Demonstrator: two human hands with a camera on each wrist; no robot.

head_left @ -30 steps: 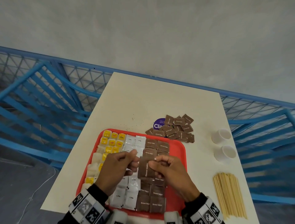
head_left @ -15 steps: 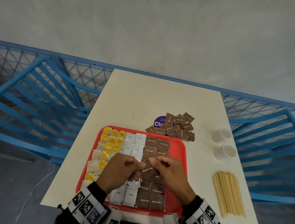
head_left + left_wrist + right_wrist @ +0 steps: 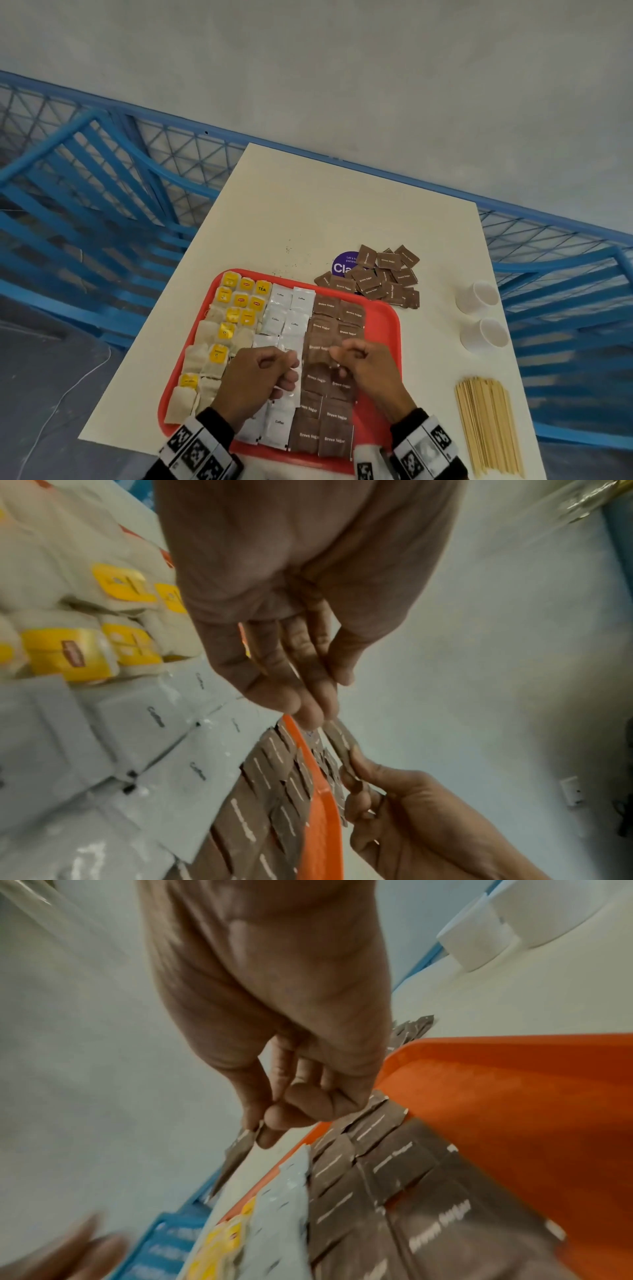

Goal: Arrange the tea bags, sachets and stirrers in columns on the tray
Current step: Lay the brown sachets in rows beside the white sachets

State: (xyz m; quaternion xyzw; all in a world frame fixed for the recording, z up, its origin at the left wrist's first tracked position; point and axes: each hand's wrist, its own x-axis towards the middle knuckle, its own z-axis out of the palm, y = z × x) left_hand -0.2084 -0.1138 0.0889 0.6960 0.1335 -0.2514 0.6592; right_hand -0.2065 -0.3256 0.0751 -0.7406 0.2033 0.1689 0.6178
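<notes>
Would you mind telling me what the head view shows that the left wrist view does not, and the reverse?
Only the head view shows the stirrers, two white cups and the loose sachet pile beside the tray. Only the left wrist view shows, edge-on, the brown sachet pinched between the left hand and right hand. Both show the red tray, tea bags, white coffee sachets and brown sugar columns.

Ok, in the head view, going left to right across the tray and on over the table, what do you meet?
Tea bags → coffee sachets → brown sugar sachets → bare tray → cups
</notes>
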